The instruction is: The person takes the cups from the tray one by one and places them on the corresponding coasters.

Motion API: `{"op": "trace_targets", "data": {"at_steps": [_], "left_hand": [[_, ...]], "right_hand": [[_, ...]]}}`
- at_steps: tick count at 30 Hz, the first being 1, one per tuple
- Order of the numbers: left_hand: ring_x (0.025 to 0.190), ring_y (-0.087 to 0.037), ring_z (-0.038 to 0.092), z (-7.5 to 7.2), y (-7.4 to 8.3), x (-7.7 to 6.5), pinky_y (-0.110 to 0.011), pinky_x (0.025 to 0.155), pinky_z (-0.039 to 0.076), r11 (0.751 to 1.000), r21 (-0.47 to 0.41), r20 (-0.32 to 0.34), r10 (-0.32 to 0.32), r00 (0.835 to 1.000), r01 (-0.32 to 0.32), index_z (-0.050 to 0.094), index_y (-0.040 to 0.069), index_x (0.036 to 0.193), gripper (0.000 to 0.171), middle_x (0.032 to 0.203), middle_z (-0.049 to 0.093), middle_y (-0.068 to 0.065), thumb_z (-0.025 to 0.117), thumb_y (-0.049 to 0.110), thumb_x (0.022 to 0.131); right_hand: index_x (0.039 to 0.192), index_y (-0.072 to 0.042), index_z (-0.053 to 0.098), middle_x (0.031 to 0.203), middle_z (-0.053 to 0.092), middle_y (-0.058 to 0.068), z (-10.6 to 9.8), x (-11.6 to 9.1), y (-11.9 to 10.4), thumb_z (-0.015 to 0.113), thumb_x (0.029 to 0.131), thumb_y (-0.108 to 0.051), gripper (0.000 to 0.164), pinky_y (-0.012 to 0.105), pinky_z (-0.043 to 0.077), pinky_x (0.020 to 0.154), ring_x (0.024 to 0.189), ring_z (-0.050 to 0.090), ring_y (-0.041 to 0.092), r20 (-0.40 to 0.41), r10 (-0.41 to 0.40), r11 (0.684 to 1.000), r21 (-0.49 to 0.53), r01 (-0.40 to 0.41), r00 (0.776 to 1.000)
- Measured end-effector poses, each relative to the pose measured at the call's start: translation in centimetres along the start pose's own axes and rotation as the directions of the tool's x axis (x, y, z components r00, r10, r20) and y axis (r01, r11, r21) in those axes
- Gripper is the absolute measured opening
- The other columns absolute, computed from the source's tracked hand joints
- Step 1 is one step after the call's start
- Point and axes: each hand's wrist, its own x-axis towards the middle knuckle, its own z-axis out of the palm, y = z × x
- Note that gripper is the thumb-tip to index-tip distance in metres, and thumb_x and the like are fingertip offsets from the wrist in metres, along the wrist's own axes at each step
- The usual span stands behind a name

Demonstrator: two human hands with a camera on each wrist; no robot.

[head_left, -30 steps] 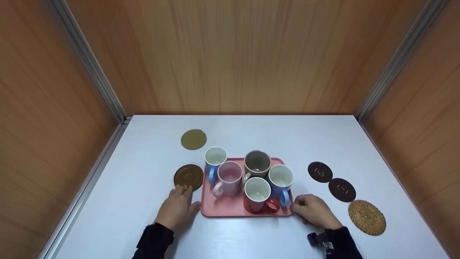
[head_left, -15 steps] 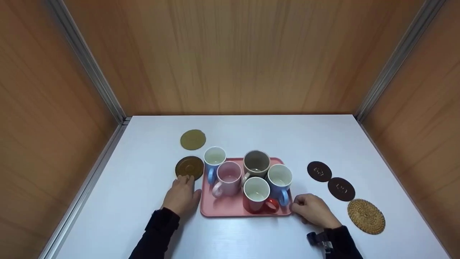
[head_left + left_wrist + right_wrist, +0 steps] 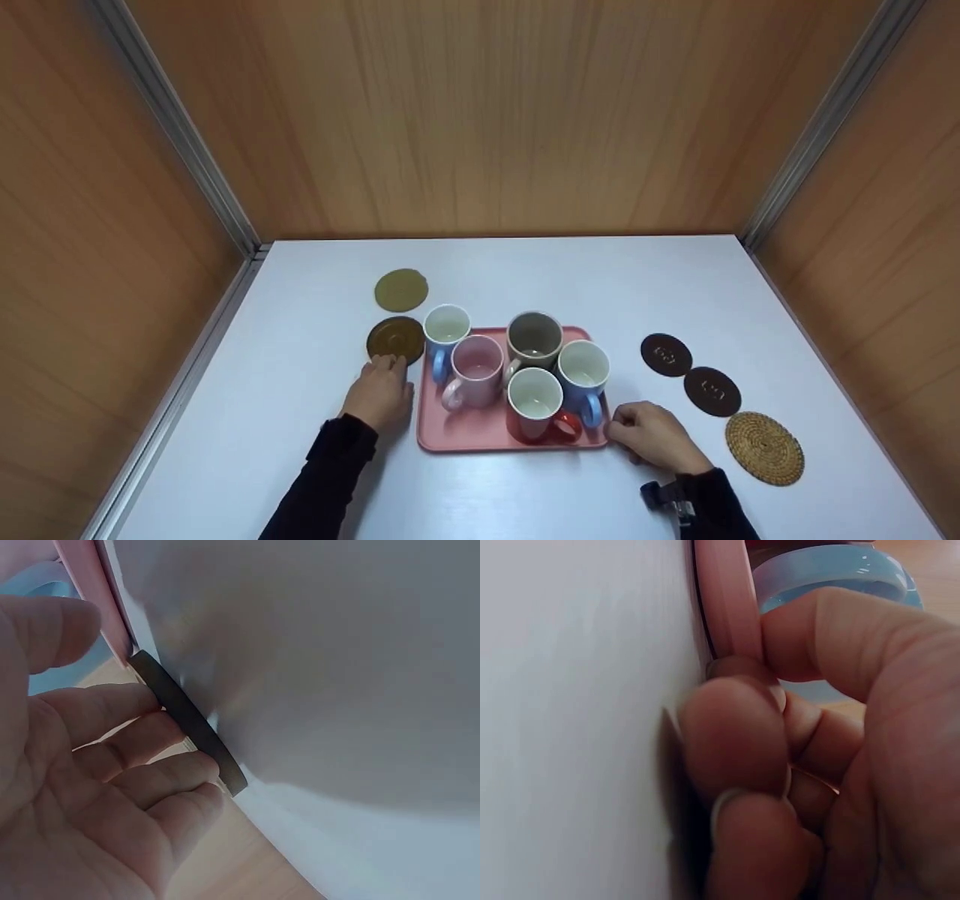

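Observation:
My left hand (image 3: 377, 394) lies beside the tray's left edge, its fingertips against the near edge of a round brown coaster (image 3: 396, 339). In the left wrist view several fingers (image 3: 172, 776) touch that dark coaster (image 3: 191, 720) along its rim, and the thumb stands apart from it. My right hand (image 3: 654, 435) grips the near right corner of a pink tray (image 3: 465, 435). The right wrist view has thumb and curled fingers meeting at the tray's rim (image 3: 735, 600). On the tray stand a pink mug (image 3: 476, 375), a red mug (image 3: 534, 405) and a beige mug (image 3: 534, 341).
Two blue mugs, one at the tray's left (image 3: 447, 330) and another at its right (image 3: 583, 371), share the tray. An olive coaster (image 3: 401, 290) lies behind the brown one. Two dark coasters (image 3: 667, 355) and a woven coaster (image 3: 764, 448) lie to the right. Wood panels (image 3: 495, 120) enclose the table.
The brown coaster has slid away from me towards the olive one, my left fingers following at its near edge. My right hand and the tray hold their place.

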Motion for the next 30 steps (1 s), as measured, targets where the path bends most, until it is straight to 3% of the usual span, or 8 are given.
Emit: {"op": "trace_targets", "data": {"at_steps": [10, 16, 22, 30], "left_hand": [[0.136, -0.052, 0.057, 0.2, 0.3, 1.5, -0.060, 0.118, 0.044, 0.997, 0.050, -0.073, 0.069, 0.995, -0.066, 0.061, -0.013, 0.140, 0.043, 0.138, 0.063, -0.033, 0.058, 0.009, 0.104], [0.139, -0.054, 0.054, 0.3, 0.5, 2.7, -0.059, 0.121, 0.041, 0.996, 0.064, -0.038, 0.069, 0.997, -0.066, 0.058, -0.014, 0.142, 0.045, 0.142, 0.061, -0.034, 0.054, 0.011, 0.105], [0.145, -0.054, 0.049, 0.3, 0.5, 4.2, -0.059, 0.124, 0.038, 0.998, -0.025, 0.008, 0.051, 0.999, -0.051, 0.056, -0.012, 0.146, 0.048, 0.148, 0.057, -0.035, 0.051, 0.014, 0.106], [0.129, -0.056, 0.060, 0.9, 0.0, 6.0, -0.065, 0.110, 0.049, 0.980, -0.114, -0.101, 0.150, 0.984, -0.161, 0.064, -0.009, 0.139, 0.043, 0.136, 0.062, -0.037, 0.059, 0.007, 0.099]], "right_hand": [[0.069, -0.017, 0.059, 0.054, 0.057, -0.005, 0.0, 0.1, -0.1, 0.070, 0.091, -0.025, 0.026, 0.027, 0.040, 0.049, 0.048, 0.053, 0.012, 0.001, 0.001, 1.000, 0.016, -0.001, 1.000], [0.070, -0.018, 0.061, 0.054, 0.058, -0.005, -0.2, 0.2, -0.1, 0.070, 0.091, -0.028, 0.025, 0.027, 0.041, 0.050, 0.048, 0.054, 0.012, 0.001, 0.011, 1.000, 0.002, -0.011, 1.000], [0.071, -0.016, 0.062, 0.056, 0.058, -0.004, -0.2, 0.1, 0.1, 0.072, 0.091, -0.029, 0.026, 0.028, 0.041, 0.050, 0.049, 0.055, 0.013, 0.001, 0.026, 1.000, 0.016, -0.026, 1.000], [0.072, -0.016, 0.063, 0.056, 0.058, -0.004, 0.1, 0.0, 0.1, 0.072, 0.091, -0.028, 0.024, 0.029, 0.042, 0.051, 0.050, 0.055, 0.013, -0.005, 0.006, 1.000, 0.011, -0.005, 1.000]]}}
